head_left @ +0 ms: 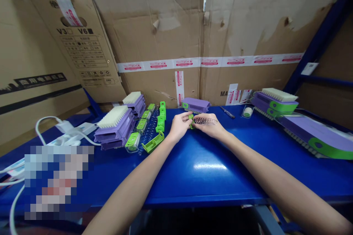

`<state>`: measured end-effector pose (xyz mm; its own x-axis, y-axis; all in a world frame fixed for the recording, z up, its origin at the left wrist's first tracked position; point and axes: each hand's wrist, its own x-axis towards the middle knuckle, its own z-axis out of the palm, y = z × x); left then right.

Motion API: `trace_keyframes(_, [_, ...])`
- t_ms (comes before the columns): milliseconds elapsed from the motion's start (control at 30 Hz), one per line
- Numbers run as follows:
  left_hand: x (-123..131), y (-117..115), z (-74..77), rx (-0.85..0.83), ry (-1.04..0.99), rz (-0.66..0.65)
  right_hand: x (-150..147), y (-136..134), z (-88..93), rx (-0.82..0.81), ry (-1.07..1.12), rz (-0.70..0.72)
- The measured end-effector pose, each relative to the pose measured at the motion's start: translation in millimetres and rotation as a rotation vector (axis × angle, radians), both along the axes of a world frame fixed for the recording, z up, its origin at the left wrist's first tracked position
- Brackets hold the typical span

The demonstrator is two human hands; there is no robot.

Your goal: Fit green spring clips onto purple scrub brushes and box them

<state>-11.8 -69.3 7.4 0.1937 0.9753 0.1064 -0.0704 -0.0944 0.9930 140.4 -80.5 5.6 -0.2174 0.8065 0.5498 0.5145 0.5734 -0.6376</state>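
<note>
My left hand (179, 126) is closed on a small green plastic part (191, 117) above the middle of the blue table. Right beside it, my right hand (212, 129) is closed with a metal coil spring (206, 121) lying across its fingers, one end against the green part. Whether the spring is joined to that part I cannot tell. Just behind the hands lies a purple brush body (196, 104), bristles down. To the left, loose springs (150, 128) lie between a row of green-and-clear pieces (142, 125) and a row of green clips (160, 123).
Stacked purple brushes with cream bristles (113, 117) stand at the left, and more brushes (275, 99) at the right. A screwdriver (227, 112) and a small white-topped container (247, 111) lie behind my right hand. White cables and a power strip (68, 134) occupy the left side.
</note>
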Motion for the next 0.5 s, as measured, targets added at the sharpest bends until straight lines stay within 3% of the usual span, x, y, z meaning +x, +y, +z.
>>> trace_keyframes(267, [-7,-8,15.9,-0.042,-0.069,-0.058,7,4,2.7,-0.243,0.29,0.111])
trace_keyframes(500, [-9,-9,20.6,-0.094,-0.11,-0.098,8,3,7.1,-0.321,0.36,0.1])
